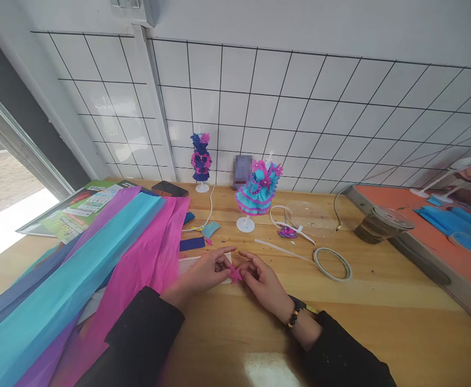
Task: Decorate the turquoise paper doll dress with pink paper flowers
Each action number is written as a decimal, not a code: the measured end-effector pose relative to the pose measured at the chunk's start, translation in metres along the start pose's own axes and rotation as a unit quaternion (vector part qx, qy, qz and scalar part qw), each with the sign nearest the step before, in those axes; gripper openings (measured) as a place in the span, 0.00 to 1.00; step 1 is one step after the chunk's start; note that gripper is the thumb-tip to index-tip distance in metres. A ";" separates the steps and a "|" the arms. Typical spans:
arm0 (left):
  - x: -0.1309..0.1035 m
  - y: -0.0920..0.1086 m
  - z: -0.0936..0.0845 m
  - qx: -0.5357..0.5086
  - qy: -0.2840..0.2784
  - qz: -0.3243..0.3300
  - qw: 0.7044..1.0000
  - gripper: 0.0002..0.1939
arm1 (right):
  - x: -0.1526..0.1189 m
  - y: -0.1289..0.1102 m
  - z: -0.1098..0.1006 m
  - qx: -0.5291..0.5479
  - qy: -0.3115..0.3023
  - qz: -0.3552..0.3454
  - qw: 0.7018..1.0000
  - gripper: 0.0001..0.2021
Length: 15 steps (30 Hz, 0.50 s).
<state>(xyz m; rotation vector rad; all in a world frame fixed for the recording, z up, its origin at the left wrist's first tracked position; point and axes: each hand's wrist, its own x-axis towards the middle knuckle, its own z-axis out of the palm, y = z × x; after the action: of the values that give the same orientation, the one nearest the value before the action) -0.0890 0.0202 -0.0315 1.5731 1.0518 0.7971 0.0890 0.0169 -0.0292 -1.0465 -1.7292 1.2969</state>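
While pinching a bright-pink, petalled, paper-like flower (pixel 235 274) from both sides, have it between left hand (pixel 208 270) and right hand (pixel 264 282), equally near each grip.

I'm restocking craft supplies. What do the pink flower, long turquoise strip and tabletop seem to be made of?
Pink flower: probably paper, matte, judging by its thin petals.
Turquoise strip: perhaps crepe paper or thin fabric, faintly sheened; its soft folds suit either.
Tabletop: wood or wood-look board, glossy, with visible grain and a bright reflection.
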 end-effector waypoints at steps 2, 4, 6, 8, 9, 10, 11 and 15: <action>0.000 0.001 0.000 -0.008 -0.004 0.002 1.000 0.28 | 0.000 0.000 0.000 0.001 -0.001 0.000 1.000 0.19; -0.001 0.001 -0.001 -0.009 -0.003 0.002 1.000 0.28 | 0.000 -0.001 0.000 0.002 0.001 0.000 1.000 0.19; 0.000 0.000 -0.001 -0.003 0.002 -0.001 1.000 0.29 | 0.000 -0.002 0.000 0.004 0.005 -0.001 1.000 0.19; 0.000 -0.002 0.000 0.002 0.004 -0.003 1.000 0.29 | 0.000 -0.002 0.000 0.008 0.008 -0.001 1.000 0.19; 0.000 -0.003 0.000 0.003 0.007 -0.002 1.000 0.29 | 0.000 -0.002 0.000 0.010 0.009 0.000 1.000 0.19; 0.001 -0.003 0.000 0.004 0.008 -0.001 1.000 0.29 | 0.000 -0.002 0.000 0.011 0.009 0.000 1.000 0.19; 0.001 -0.004 0.000 0.004 0.009 0.000 1.000 0.28 | 0.000 -0.002 0.000 0.012 0.009 0.000 1.000 0.19; 0.001 -0.001 0.000 0.002 0.004 0.002 1.000 0.28 | 0.000 -0.003 0.000 0.017 0.004 0.007 1.000 0.18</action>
<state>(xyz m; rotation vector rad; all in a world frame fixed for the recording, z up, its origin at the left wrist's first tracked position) -0.0887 0.0210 -0.0329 1.5766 1.0569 0.8051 0.0881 0.0163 -0.0268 -1.0443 -1.6910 1.3250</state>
